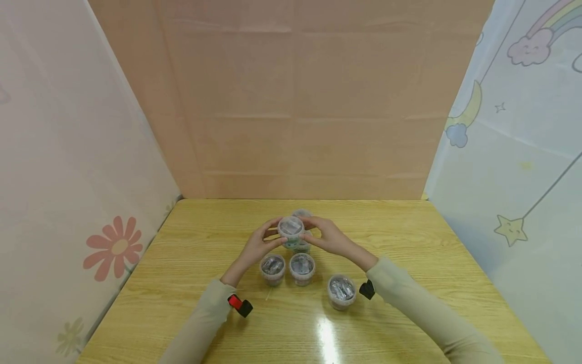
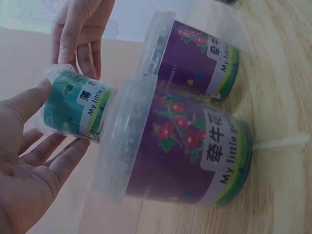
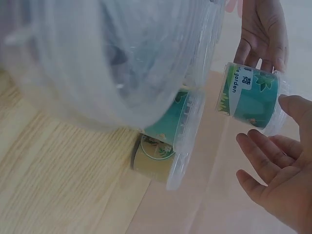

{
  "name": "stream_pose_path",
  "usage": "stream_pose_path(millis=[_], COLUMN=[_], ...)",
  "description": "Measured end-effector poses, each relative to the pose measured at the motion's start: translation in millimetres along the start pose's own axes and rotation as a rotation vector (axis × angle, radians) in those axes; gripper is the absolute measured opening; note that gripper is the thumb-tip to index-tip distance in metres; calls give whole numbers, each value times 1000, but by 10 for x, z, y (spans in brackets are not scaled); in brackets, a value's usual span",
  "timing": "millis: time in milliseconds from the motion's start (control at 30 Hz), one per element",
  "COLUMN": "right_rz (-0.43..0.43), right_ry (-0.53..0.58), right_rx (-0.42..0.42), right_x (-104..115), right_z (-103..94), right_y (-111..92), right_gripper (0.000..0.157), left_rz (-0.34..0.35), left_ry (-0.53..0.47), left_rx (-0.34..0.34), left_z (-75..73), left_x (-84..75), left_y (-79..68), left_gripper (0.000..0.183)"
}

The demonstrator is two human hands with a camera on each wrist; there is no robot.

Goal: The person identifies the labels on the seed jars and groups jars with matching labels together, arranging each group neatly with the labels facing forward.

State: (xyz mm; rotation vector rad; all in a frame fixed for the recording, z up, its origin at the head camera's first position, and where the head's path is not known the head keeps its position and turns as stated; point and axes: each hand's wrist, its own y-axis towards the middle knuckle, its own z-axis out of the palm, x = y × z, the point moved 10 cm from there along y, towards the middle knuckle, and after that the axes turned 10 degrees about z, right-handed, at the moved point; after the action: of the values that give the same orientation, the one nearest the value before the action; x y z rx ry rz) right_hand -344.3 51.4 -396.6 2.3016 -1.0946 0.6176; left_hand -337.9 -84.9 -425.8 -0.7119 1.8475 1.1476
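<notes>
A small clear-lidded plastic cup (image 1: 291, 227) with a teal label is held off the table between both hands. My left hand (image 1: 259, 245) grips its left side, thumb and fingers apart around the rim and wall. From the right, my right hand (image 1: 332, 237) pinches the same cup with thumb and fingers. Leaf pictures and the words "My little garden" show on its label (image 2: 78, 105) in the left wrist view. Beneath and in front of the hands stand two purple-labelled cups, one at left (image 1: 273, 269) and one beside it (image 1: 302, 268).
Further cups stand behind the held one, partly hidden: a teal one (image 3: 168, 119) and a tan one (image 3: 153, 163) in the right wrist view. Another cup (image 1: 341, 292) stands near the right forearm. An orange-tan panel (image 1: 300, 101) rises behind the wooden table (image 1: 191, 263).
</notes>
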Motion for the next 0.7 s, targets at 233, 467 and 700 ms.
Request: stream_pose_path(millis=[233,467,700], right_rz=[21,34,18], right_ry=[-61,-117,-173], right_rx=[31,56,66], right_x=[6,-26,-7], right_z=[37,91,145], right_y=[48,103,155], right_gripper=[54,56,55], left_rz=[5,-11,-33], left_ry=[-15,7,-19], left_rx=[-14,-11,-42], left_z=[-41,-80,-159], left_x=[54,97,300], left_y=[-7,-6,-9], left_gripper=[59,60,60])
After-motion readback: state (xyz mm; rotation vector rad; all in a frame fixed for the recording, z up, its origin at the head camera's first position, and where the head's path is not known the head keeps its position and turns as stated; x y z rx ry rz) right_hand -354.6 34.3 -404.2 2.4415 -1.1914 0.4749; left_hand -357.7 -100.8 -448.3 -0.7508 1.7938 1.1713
